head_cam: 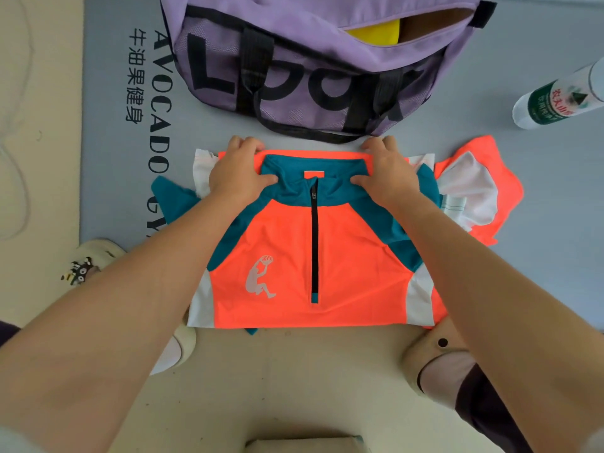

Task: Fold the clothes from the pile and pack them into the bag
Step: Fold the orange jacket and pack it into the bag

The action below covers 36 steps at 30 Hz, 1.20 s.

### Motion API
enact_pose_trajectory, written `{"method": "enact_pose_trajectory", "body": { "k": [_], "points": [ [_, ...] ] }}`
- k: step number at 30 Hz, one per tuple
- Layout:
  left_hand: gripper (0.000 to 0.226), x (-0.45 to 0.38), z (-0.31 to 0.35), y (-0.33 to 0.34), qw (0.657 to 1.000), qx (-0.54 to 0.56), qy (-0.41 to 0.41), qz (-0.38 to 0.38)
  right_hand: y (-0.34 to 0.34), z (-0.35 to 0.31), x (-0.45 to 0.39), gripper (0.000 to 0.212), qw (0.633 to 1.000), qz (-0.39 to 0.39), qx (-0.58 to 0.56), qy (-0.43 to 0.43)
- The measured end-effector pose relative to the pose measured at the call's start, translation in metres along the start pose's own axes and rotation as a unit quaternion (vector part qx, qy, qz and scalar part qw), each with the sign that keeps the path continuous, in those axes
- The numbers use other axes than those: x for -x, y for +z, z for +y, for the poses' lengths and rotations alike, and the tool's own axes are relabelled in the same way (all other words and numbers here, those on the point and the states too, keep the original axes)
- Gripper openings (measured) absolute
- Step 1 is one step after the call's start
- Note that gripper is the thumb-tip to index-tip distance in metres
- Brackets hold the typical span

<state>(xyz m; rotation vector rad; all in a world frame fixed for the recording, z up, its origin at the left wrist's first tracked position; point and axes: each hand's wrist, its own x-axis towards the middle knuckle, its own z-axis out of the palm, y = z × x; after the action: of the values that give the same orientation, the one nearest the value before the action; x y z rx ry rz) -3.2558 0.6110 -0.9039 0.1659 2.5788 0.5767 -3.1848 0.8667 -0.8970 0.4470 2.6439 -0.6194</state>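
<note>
Single head-worn wide-angle view, looking forward and steeply down from close above onto the grey printed floor mat (108, 178), near edge toward the wearer, lilac fabric bag (294, 53) at the far edge.

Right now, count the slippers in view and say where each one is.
2. One cream slipper with a cartoon print lies on the floor beside the person's left forearm; the other cream slipper is under the right forearm, on a foot. Arms may hide parts.

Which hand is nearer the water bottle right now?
Right. The right hand grips the shirt collar, below-left of the water bottle; the left hand grips the collar's far side.
</note>
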Motion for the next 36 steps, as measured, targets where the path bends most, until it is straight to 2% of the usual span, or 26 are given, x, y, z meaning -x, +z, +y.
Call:
{"method": "enact_pose_trajectory", "body": {
  "k": [2, 4, 7, 8, 11, 14, 16, 20, 23, 28, 30, 32, 34, 36],
  "points": [
    [0.03, -0.006, 0.003, -0.004, 0.999, -0.032, -0.011, -0.042, -0.003, -0.001, -0.007, 0.041, 0.998, -0.041, 0.035, 0.009],
    [0.037, -0.009, 0.007, -0.009, 0.998, -0.047, -0.004, -0.039, -0.009, -0.006, -0.012, 0.031, 0.997, -0.037, 0.066, -0.001],
    [0.022, -0.012, 0.014, -0.015, 0.999, -0.028, -0.007, 0.041, -0.017, -0.013, -0.014, 0.029, 0.998, 0.051, 0.027, 0.004],
    [0.024, -0.011, 0.016, -0.015, 0.998, -0.024, -0.006, 0.054, -0.019, -0.015, -0.011, 0.03, 0.997, 0.071, 0.014, 0.0],
    [0.055, 0.008, 0.02, -0.01, 0.992, -0.068, 0.032, 0.097, -0.017, -0.015, 0.009, 0.045, 0.991, 0.126, -0.036, -0.013],
    [0.051, 0.054, 0.022, 0.009, 0.973, -0.119, 0.125, 0.151, -0.006, -0.007, 0.049, 0.043, 0.968, 0.226, -0.112, 0.013],
    [0.045, 0.09, 0.025, 0.031, 0.972, -0.115, 0.161, 0.13, 0.009, 0.002, 0.083, 0.039, 0.958, 0.248, -0.134, 0.061],
    [0.046, 0.153, 0.037, 0.073, 0.975, -0.129, 0.179, 0.027, 0.045, 0.027, 0.156, 0.031, 0.925, 0.275, -0.164, 0.205],
    [0.056, 0.177, 0.039, 0.088, 0.979, -0.145, 0.138, -0.028, 0.057, 0.059, 0.2, 0.027, 0.894, 0.243, -0.173, 0.334],
    [0.067, 0.178, 0.039, 0.09, 0.981, -0.128, 0.108, -0.098, 0.059, 0.086, 0.21, 0.025, 0.853, 0.138, -0.331, 0.378],
    [0.068, 0.175, 0.04, 0.085, 0.98, -0.116, 0.102, -0.126, 0.059, 0.092, 0.206, 0.025, 0.856, 0.075, -0.347, 0.376],
    [0.069, 0.173, 0.041, 0.08, 0.977, -0.112, 0.092, -0.157, 0.06, 0.098, 0.208, 0.035, 0.867, 0.021, -0.339, 0.366],
    [0.07, 0.171, 0.042, 0.076, 0.975, -0.112, 0.087, -0.171, 0.06, 0.107, 0.213, 0.044, 0.873, 0.019, -0.316, 0.372],
    [0.069, 0.17, 0.042, 0.073, 0.974, -0.119, 0.085, -0.171, 0.057, 0.113, 0.218, 0.045, 0.876, 0.017, -0.301, 0.377]
  ]
}}
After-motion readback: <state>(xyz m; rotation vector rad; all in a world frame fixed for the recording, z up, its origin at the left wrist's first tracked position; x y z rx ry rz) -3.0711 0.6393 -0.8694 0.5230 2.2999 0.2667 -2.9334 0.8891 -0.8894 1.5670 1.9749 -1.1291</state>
